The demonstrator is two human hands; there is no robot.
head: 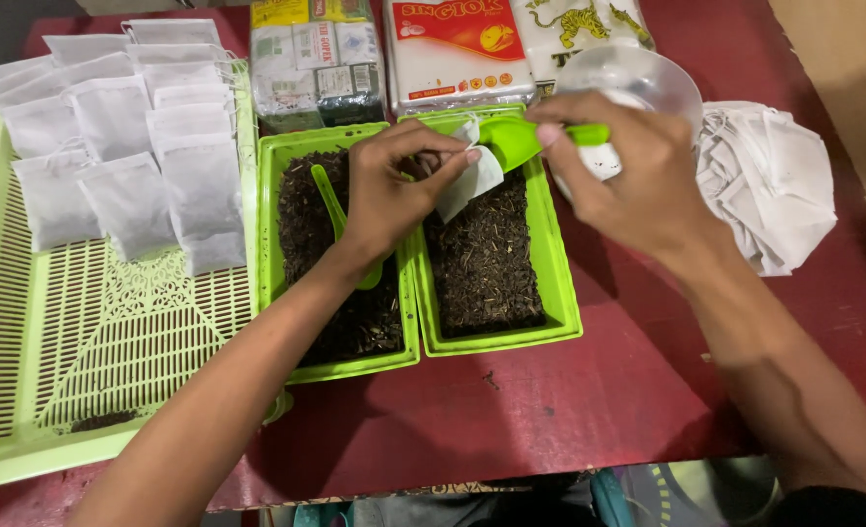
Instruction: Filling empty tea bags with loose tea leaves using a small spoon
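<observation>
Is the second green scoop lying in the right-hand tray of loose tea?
No, the spare green scoop lies in the left green tray, partly under the left hand; the right hand holds the other scoop.

Free room and obstacles on the red table (589, 410)

Near edge bare; rear blocked by packets (457, 49). Left: slatted tray (91, 342), front half open, filled bags (125, 146) behind. Centre: two green tubs (496, 342). Right: empty bags (770, 181).

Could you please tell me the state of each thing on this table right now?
Left hand: holding a small white bag open.
Right hand: gripping a green scoop, tipped into the bag.
Two green tubs: holding dark loose tea.
Slotted tray: part-covered with filled bags.
Empty bags: piled loosely.
</observation>
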